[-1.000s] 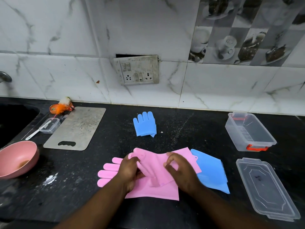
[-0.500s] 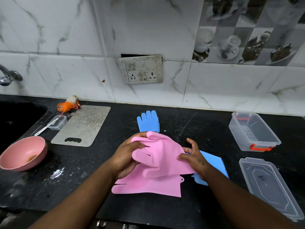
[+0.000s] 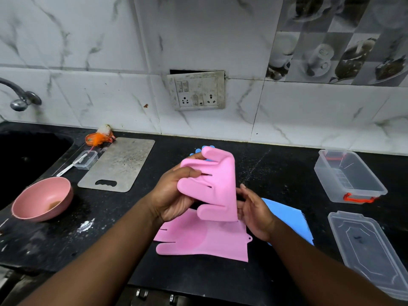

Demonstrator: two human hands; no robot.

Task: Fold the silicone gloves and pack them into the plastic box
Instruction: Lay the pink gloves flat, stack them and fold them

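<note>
Pink glove [image 3: 212, 184] held up above the counter [image 3: 276, 173], over its flat mate [image 3: 205, 241]. Left hand [image 3: 174, 195] grips the finger end; right hand [image 3: 254, 210] fingers loosely curled on the cuff edge. Likely light, floppy, grippy; hold both ends when folding.

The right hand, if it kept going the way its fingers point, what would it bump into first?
The right hand points up and left, and its fingers already sit at the edge of the lifted pink glove. It would probably press into that glove first, though depth is hard to judge.
</note>
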